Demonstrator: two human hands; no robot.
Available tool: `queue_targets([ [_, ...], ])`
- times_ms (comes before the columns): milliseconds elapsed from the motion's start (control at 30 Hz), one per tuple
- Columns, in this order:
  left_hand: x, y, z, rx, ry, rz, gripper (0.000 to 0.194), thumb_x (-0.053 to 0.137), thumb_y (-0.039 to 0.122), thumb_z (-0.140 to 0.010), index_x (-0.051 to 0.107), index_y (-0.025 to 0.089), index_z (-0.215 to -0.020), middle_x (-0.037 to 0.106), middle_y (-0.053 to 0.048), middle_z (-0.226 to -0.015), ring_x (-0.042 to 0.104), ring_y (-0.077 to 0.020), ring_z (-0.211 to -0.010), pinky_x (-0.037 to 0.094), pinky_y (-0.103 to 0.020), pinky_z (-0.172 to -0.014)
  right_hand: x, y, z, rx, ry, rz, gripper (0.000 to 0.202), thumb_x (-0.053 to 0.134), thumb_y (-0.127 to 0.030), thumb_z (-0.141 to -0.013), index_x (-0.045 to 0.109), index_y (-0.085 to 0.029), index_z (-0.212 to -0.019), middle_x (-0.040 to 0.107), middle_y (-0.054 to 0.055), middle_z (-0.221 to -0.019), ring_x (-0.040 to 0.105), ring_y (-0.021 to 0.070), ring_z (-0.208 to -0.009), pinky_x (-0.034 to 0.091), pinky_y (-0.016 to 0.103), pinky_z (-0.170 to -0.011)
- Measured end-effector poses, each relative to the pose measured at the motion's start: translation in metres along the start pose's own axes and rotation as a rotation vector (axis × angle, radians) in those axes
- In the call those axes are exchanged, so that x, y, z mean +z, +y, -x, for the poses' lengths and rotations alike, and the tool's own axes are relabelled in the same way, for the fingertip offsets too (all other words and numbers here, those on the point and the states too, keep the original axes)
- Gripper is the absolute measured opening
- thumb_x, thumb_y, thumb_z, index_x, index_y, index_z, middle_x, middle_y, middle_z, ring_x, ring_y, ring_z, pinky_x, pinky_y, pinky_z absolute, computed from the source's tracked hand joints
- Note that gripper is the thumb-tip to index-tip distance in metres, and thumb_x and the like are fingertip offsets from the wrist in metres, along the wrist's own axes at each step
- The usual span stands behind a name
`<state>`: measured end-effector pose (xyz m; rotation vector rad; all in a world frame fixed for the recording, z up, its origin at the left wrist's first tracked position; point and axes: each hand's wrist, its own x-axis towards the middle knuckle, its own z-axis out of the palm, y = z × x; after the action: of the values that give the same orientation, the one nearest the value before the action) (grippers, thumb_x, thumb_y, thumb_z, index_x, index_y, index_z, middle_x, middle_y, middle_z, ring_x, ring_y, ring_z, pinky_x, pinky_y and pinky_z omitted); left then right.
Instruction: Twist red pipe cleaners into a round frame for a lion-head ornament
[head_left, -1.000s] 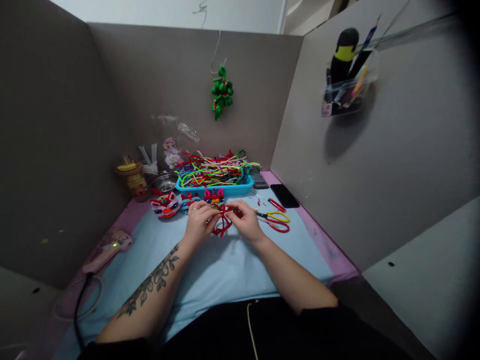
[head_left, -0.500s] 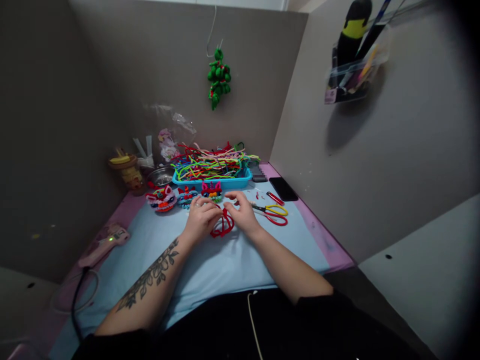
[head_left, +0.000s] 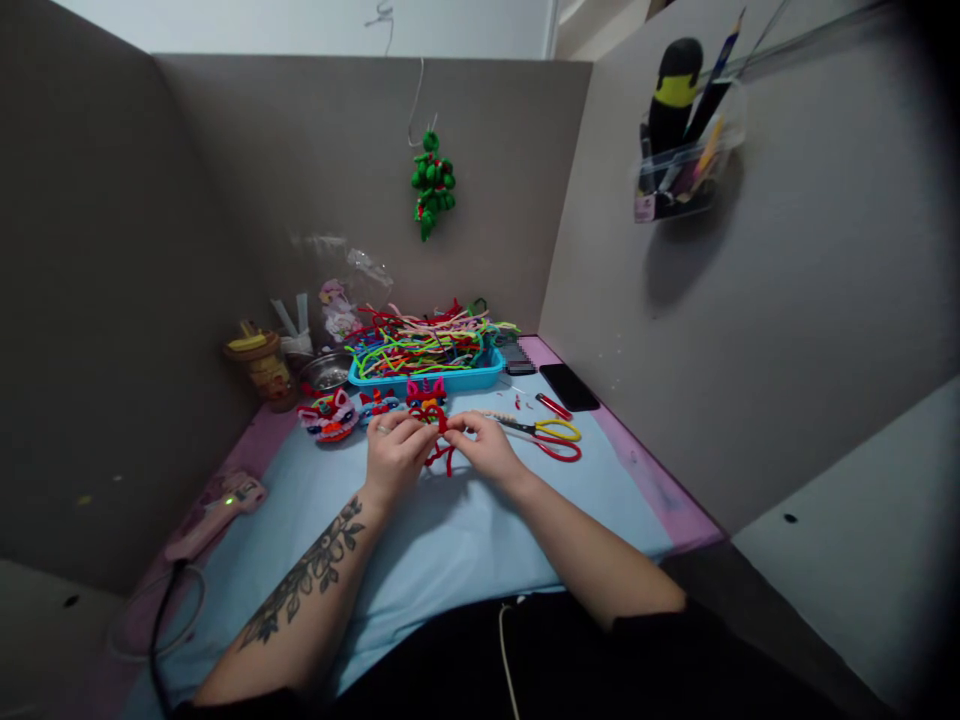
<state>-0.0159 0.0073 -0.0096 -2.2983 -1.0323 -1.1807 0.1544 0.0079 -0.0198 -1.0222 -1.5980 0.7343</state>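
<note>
Between my hands is a red looped piece (head_left: pixel 441 424) that looks like bent fuzzy stems, with loops above and ends hanging below my fingers. My left hand (head_left: pixel 399 450) has its fingers closed on the left side of it. From the right, my right hand (head_left: pixel 485 445) pinches the same piece with thumb and fingertips. Just behind the hands stand colourful fuzzy animal heads: a pink and red one (head_left: pixel 330 416), a blue and red one (head_left: pixel 379 405) and a third with pink ears (head_left: pixel 426 394). Scissors (head_left: pixel 553 438) with yellow and red handles lie right of my right hand.
A blue tray (head_left: pixel 429 381) heaped with coloured stems stands at the back. Near the right wall are a black phone (head_left: pixel 568 387) and a red tool (head_left: pixel 553 405). A pink glue gun (head_left: pixel 217 512) lies left, a brown pot (head_left: pixel 268 372) behind it.
The view has shifted, showing more above the partition. Both hands have drawn around the red piece, which has been turned so its loops point up and its ends hang down.
</note>
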Motion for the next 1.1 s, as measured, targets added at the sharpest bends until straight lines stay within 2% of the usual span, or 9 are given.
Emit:
queue_targets([
  [133, 0.0, -0.001, 0.0, -0.012, -0.042, 0.011, 0.013, 0.057, 0.029, -0.082, 0.068, 0.027, -0.089, 0.069, -0.002, -0.078, 0.056, -0.0207, -0.088, 0.03, -0.04, -0.085, 0.0, 0.002, 0.0, -0.025, -0.043, -0.018, 0.008, 0.06, -0.028, -0.076, 0.064, -0.021, -0.074, 0.061, 0.0, -0.072, 0.053, 0.016, -0.074, 0.039, 0.029, -0.073],
  [233, -0.006, -0.001, -0.004, -0.046, -0.133, 0.089, 0.017, 0.056, 0.031, -0.082, 0.067, 0.026, -0.094, 0.07, -0.003, -0.089, 0.055, -0.0225, -0.095, 0.028, -0.043, -0.09, -0.004, 0.002, -0.002, -0.082, -0.001, 0.019, 0.008, 0.06, -0.025, -0.077, 0.063, -0.02, -0.07, 0.06, 0.0, -0.07, 0.052, 0.0164, -0.074, 0.039, 0.029, -0.072],
  [333, -0.014, -0.004, -0.009, -0.076, -0.232, 0.213, 0.029, 0.054, 0.034, -0.082, 0.063, 0.025, -0.108, 0.067, -0.004, -0.103, 0.052, -0.0236, -0.103, 0.03, -0.043, -0.09, -0.01, 0.001, -0.003, -0.183, 0.016, 0.136, 0.008, 0.061, -0.023, -0.077, 0.063, -0.021, -0.07, 0.062, 0.002, -0.071, 0.051, 0.0182, -0.078, 0.038, 0.031, -0.075],
  [400, -0.016, -0.006, -0.011, -0.151, -0.197, 0.237, 0.03, 0.051, 0.034, -0.083, 0.063, 0.024, -0.108, 0.067, -0.005, -0.101, 0.053, -0.0228, -0.101, 0.032, -0.042, -0.089, -0.012, 0.001, -0.002, -0.259, -0.012, 0.241, 0.007, 0.061, -0.022, -0.077, 0.065, -0.022, -0.071, 0.063, 0.002, -0.072, 0.05, 0.0193, -0.082, 0.037, 0.033, -0.077],
  [500, -0.014, -0.007, -0.012, -0.228, -0.133, 0.24, 0.025, 0.055, 0.034, -0.081, 0.066, 0.023, -0.099, 0.069, -0.005, -0.091, 0.055, -0.0219, -0.093, 0.034, -0.041, -0.088, -0.01, 0.001, 0.001, -0.339, -0.062, 0.367, 0.007, 0.061, -0.022, -0.079, 0.066, -0.023, -0.075, 0.065, 0.003, -0.075, 0.049, 0.02, -0.086, 0.033, 0.035, -0.08],
  [667, -0.011, -0.004, -0.013, -0.204, -0.152, 0.31, 0.011, 0.056, 0.027, -0.079, 0.066, 0.022, -0.079, 0.069, -0.002, -0.078, 0.056, -0.0196, -0.084, 0.039, -0.038, -0.084, -0.005, 0.002, 0.005, -0.391, -0.103, 0.443, 0.009, 0.058, -0.02, -0.08, 0.066, -0.023, -0.077, 0.065, 0.003, -0.075, 0.048, 0.02, -0.087, 0.032, 0.036, -0.081],
  [800, -0.012, -0.004, -0.015, -0.196, -0.151, 0.353, 0.009, 0.057, 0.023, -0.078, 0.065, 0.021, -0.076, 0.068, -0.002, -0.074, 0.056, -0.0179, -0.077, 0.041, -0.036, -0.08, -0.006, 0.003, 0.004, -0.367, -0.08, 0.402, 0.008, 0.059, -0.02, -0.079, 0.066, -0.023, -0.077, 0.064, 0.003, -0.075, 0.048, 0.0197, -0.085, 0.033, 0.036, -0.081],
  [967, -0.008, -0.005, -0.014, -0.343, -0.067, 0.417, 0.007, 0.058, 0.023, -0.076, 0.063, 0.019, -0.078, 0.066, -0.002, -0.074, 0.057, -0.0169, -0.075, 0.044, -0.032, -0.074, -0.007, 0.003, 0.001, -0.321, -0.048, 0.233, 0.008, 0.06, -0.021, -0.079, 0.067, -0.023, -0.076, 0.063, 0.003, -0.073, 0.048, 0.0199, -0.084, 0.038, 0.035, -0.079],
  [1100, -0.004, -0.004, -0.012, -0.393, -0.082, 0.434, 0.007, 0.058, 0.022, -0.074, 0.063, 0.019, -0.078, 0.066, -0.001, -0.074, 0.058, -0.0166, -0.074, 0.044, -0.031, -0.072, -0.006, 0.004, 0.003, -0.35, -0.094, 0.209, 0.007, 0.06, -0.023, -0.079, 0.067, -0.025, -0.077, 0.065, 0.003, -0.075, 0.048, 0.0212, -0.087, 0.038, 0.039, -0.083],
])
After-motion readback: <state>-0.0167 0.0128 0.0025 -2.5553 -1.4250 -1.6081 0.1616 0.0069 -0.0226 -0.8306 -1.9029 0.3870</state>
